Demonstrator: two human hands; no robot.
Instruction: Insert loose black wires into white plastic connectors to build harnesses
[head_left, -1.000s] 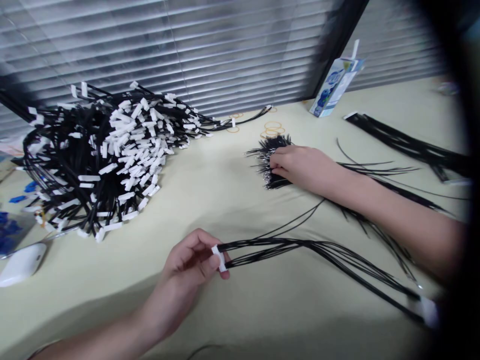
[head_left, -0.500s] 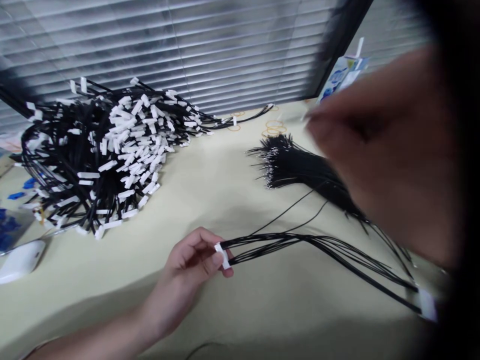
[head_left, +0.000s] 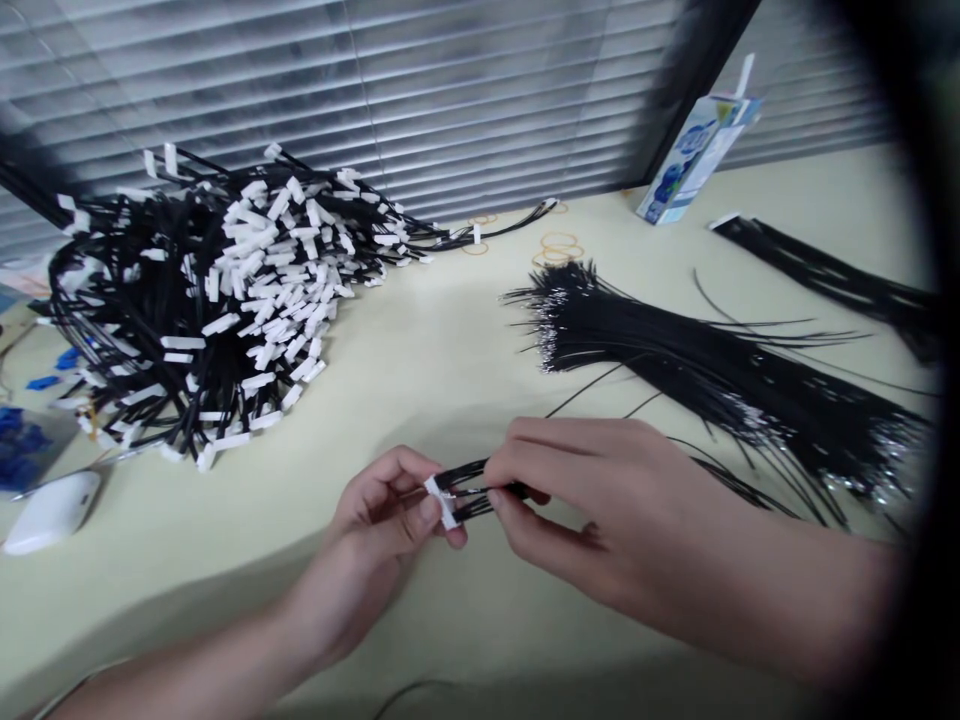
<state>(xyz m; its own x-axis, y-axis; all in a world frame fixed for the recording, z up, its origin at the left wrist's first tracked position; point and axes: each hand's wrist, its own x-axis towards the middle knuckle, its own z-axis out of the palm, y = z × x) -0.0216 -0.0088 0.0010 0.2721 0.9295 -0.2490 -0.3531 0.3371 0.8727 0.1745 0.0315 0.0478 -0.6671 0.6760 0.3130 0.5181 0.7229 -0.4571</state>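
Observation:
My left hand (head_left: 375, 530) pinches a white connector housing (head_left: 443, 503) between thumb and fingers. Several black wires (head_left: 466, 474) run from the housing toward the right. My right hand (head_left: 600, 510) is closed just right of the housing, pinching a thin black wire (head_left: 474, 491) whose metal tip points at the housing's middle. Whether that tip is inside a slot is too small to tell. Behind my right hand lies a thick bundle of loose black wires (head_left: 660, 350) with shiny metal ends. My right hand hides part of the wires in the housing.
A big heap of black cables with white connectors (head_left: 262, 270) fills the back left. Yellow rubber bands (head_left: 559, 248) lie near the blinds (head_left: 465, 110). A drink carton (head_left: 686, 165) and another cable bundle (head_left: 817, 270) are at the right. A white case (head_left: 52, 512) sits far left.
My right hand has come down and left from close to the camera, bringing a wire to the housing. My left hand stays nearly still. The view has shifted slightly, revealing more of the right side.

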